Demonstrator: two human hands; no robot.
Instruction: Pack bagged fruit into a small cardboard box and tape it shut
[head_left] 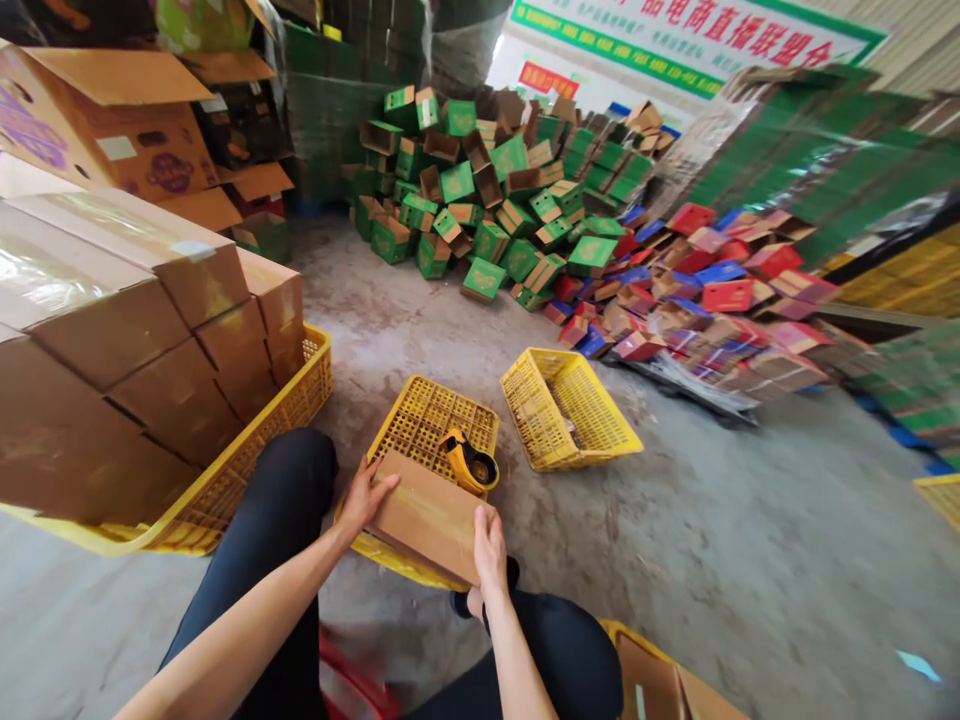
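A closed brown cardboard box [427,515] with a strip of tape along its top is gripped at both ends. My left hand [365,497] clasps its left end, thumb lying over the top. At the right end, my right hand [489,545] presses with fingers on the side and top. Beneath the box is an upturned yellow plastic crate [420,405], though I cannot tell whether the box rests on it. A yellow tape dispenser [469,462] lies on that crate, just beyond the box.
Left, brown boxes [142,320] fill a large yellow crate [319,370]. Another yellow crate [570,410] stands ahead on the floor. Heaps of green boxes [484,280] and red-and-blue boxes [727,295] lie farther off. Flattened cardboard [649,680] sits in a crate at lower right.
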